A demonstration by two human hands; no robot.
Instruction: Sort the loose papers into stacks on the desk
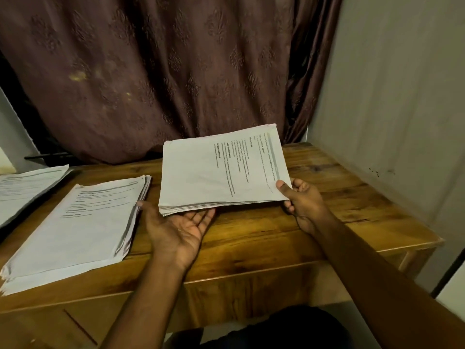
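The desk (327, 172), wooden, takes up most of the lower view, w/ a brown patterned curtain (163, 71) hanging behind it and a pale wall (402, 96) on the right.

Biggest paper item: the left stack (75, 227), lying flat on the desk, edges a bit fanned on its right side and near corner. Next, the held stack (221, 170), lifted off the desk and tilted, text running sideways to the viewer. Beyond the left stack, at the frame edge, a further pile (27, 185) of sheets.

Right hand (302, 205) pinches the held stack's near right corner, thumb on top, fingers curled under. Left hand (178, 227) is palm up, fingers straight, fingertips just under the stack's near left edge, supporting rather than gripping.

Step in hand, by the look of it: setting or squaring this stack as its own pile on the bare wood right of the left stack. To do it well: keep the left palm flat under the weight so sheets don't sag or slip, lower level, leave a clear gap from the left stack so piles don't mix, then tap the edges true.

Hard to tell: the further pile is cut off by the frame; print is too blurred to read in full, so the sorting basis is unclear; sheets under the top pages are hidden; left fingertips are hidden under the paper.
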